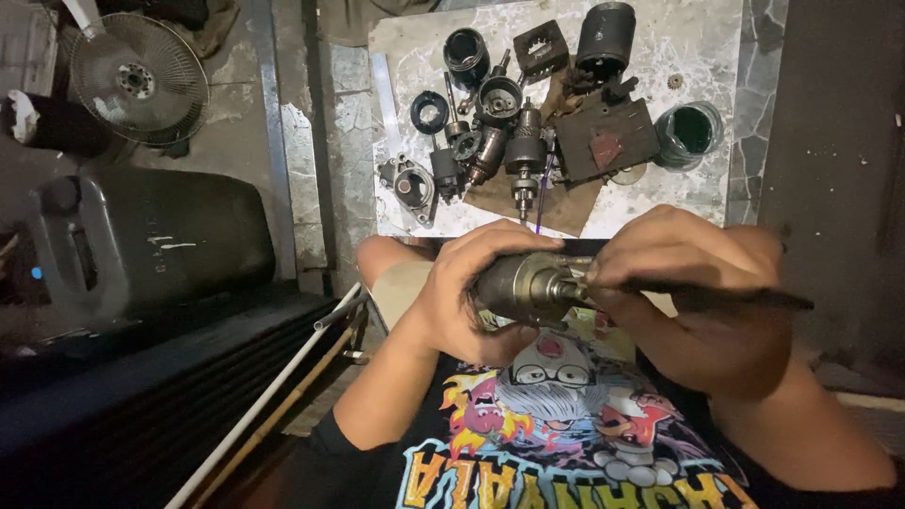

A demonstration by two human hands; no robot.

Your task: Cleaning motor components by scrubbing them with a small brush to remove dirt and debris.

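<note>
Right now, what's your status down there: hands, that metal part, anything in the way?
Left hand gripping cylindrical metal part. Right hand holding thin dark tool at the part's tip. Nothing between them; spare parts lie apart on the white slab.

Marble slab (679, 179) ahead holds greasy motor parts: black cylindrical housing (605, 38) at far edge, square black frame (540, 49) beside it, ribbed black cylinder (466, 57) left of that. Black ring (429, 111) lies near slab's left side, silver bracket casting (412, 186) below it. Geared shaft assembly (524, 151) stands mid-slab on brown cardboard (566, 212). Dark flat block (605, 139) to its right, glass jar (689, 132) of dark liquid next to it. Off left: floor fan (139, 79), black jerrycan (141, 240), white pipe (264, 401).
</note>
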